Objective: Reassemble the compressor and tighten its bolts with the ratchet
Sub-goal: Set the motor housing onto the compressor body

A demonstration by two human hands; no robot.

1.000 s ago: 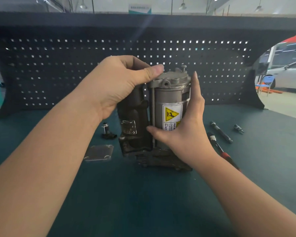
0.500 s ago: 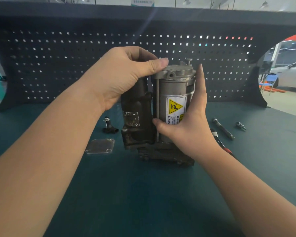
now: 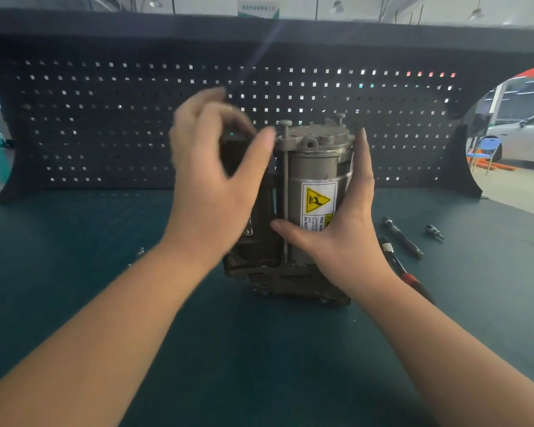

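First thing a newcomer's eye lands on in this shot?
The grey compressor standing upright mid-table, with its yellow warning label facing the camera. The right hand cups its right side, while the blurred left hand is open at the top left, thumb by a tall bolt. Behind stands a dark pegboard; the red-handled ratchet lies on the table to the right.

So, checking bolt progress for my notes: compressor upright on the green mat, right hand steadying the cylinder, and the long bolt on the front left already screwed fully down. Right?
Not quite. In the head view the long bolt stands proud: its head sits above the cap. The compressor is upright on the green mat, and the right hand steadies it.
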